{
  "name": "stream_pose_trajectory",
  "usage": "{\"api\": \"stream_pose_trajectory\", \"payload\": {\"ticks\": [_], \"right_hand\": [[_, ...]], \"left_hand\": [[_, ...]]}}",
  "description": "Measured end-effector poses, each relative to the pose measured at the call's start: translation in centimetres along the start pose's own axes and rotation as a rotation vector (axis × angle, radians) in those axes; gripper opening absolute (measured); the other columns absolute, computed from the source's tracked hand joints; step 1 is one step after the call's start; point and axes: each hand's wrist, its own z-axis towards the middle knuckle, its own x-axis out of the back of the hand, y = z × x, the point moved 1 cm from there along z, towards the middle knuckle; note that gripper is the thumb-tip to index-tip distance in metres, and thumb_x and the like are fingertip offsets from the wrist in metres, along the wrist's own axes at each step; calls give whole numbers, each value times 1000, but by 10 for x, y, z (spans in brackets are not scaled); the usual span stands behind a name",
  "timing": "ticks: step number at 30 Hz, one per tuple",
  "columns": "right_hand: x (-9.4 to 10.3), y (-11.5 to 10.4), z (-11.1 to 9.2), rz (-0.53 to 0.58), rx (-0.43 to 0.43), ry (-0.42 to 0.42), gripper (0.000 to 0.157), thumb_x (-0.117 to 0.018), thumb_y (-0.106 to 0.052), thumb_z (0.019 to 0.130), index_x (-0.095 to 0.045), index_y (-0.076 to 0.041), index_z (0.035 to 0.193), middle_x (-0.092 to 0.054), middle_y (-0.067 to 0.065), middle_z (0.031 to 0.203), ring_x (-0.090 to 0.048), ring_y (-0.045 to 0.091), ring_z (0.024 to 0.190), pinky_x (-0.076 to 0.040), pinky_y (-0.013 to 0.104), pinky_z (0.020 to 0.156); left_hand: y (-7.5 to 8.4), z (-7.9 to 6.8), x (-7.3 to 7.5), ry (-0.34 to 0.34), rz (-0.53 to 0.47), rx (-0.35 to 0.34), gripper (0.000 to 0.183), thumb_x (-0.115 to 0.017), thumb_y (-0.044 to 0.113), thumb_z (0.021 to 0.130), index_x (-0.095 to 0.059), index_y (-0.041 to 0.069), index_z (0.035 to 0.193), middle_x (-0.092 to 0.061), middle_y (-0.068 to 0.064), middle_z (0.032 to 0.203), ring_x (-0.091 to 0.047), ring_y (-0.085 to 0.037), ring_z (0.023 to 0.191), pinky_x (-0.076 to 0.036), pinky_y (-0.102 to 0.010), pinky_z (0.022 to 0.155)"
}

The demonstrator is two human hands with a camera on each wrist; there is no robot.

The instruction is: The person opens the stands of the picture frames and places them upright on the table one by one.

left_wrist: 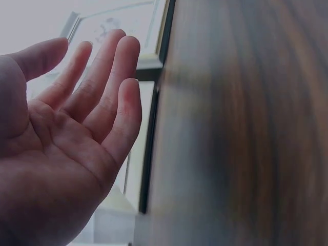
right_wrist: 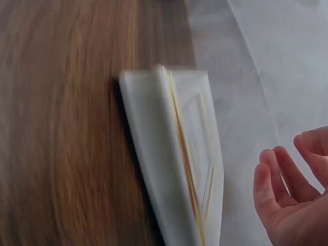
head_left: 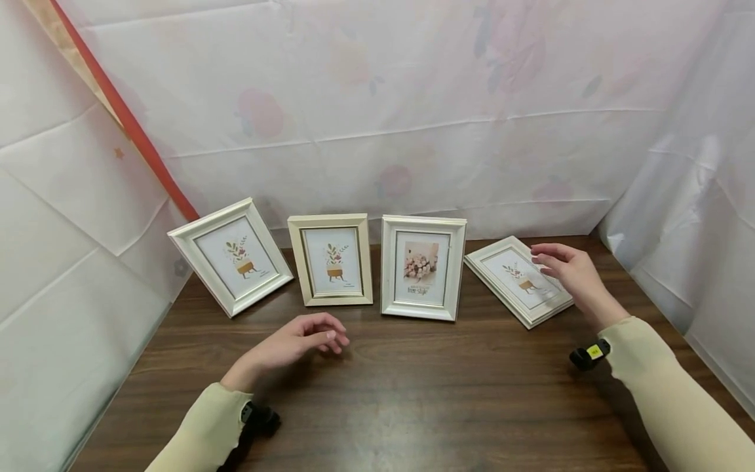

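Note:
In the head view a white picture frame [head_left: 520, 283] lies face up on the table at the right. My right hand [head_left: 569, 275] hovers over its far right corner, fingers loosely bent around nothing. The right wrist view shows the white frame's [right_wrist: 169, 154] thick edge, with the right hand [right_wrist: 297, 189] apart from it. My left hand [head_left: 297, 344] hangs above the table in front of a cream picture frame [head_left: 299, 262], holding nothing. Relaxed fingers [left_wrist: 110, 77] appear in the left wrist view. A white frame with a flower picture [head_left: 386, 269] stands upright right of the cream one.
At the far left another white picture frame [head_left: 215, 288] stands tilted on a corner against the white curtain [head_left: 377, 78]. A red strip [head_left: 135, 124] runs down the left curtain. Dark wood table [head_left: 413, 393] stretches in front of the frames.

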Motion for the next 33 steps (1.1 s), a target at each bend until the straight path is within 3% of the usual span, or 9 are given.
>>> {"api": "stream_pose_trajectory", "payload": {"ticks": [5,8,12,15,22,29,33], "right_hand": [[9,7,10,-110,-33,33,38,-53,-20,105,-55,7,132,-60,17,125,-60,-2,96,-54,20,82],[10,10,17,-153,-57,40,39,-53,-22,105,-55,6,133,-57,24,131,-58,-4,96,-53,23,86],[13,13,26,-195,-109,41,43,-52,-26,105,-55,4,135,-56,23,135,-57,-2,98,-53,23,86],[15,16,34,-235,-142,37,45,-51,-30,105,-55,2,137,-55,21,138,-59,8,105,-53,25,88],[16,22,49,-340,-188,0,46,-45,-29,106,-54,3,137,-48,27,144,-46,40,130,-39,55,105],[11,29,62,-473,-250,-125,47,-46,-28,105,-54,6,136,-43,30,145,-37,43,135,-31,57,109],[10,23,67,-532,-232,-181,47,-47,-26,104,-52,8,135,-43,32,144,-37,45,134,-30,57,109]], "left_hand": [[1,8,-14,-66,-13,-36,30,-51,15,105,-55,-10,122,-66,-26,114,-65,-44,99,-54,-54,84],[4,11,-21,-94,-13,-57,30,-51,14,105,-55,-10,122,-66,-26,113,-65,-44,99,-54,-54,84],[8,14,-29,-114,12,-66,29,-51,14,105,-57,-8,121,-68,-23,112,-67,-39,99,-54,-51,83],[11,16,-33,-124,37,-59,28,-51,16,105,-58,-6,121,-69,-20,112,-67,-35,98,-55,-49,83],[14,21,-39,-163,29,-61,25,-51,16,105,-60,-2,120,-69,-19,113,-67,-33,98,-53,-49,85],[12,21,-42,-172,30,-38,24,-52,17,105,-61,1,120,-69,-17,113,-66,-32,98,-53,-48,86],[14,22,-42,-173,36,-38,24,-52,18,105,-61,2,120,-69,-16,113,-66,-32,98,-53,-48,87]]}}
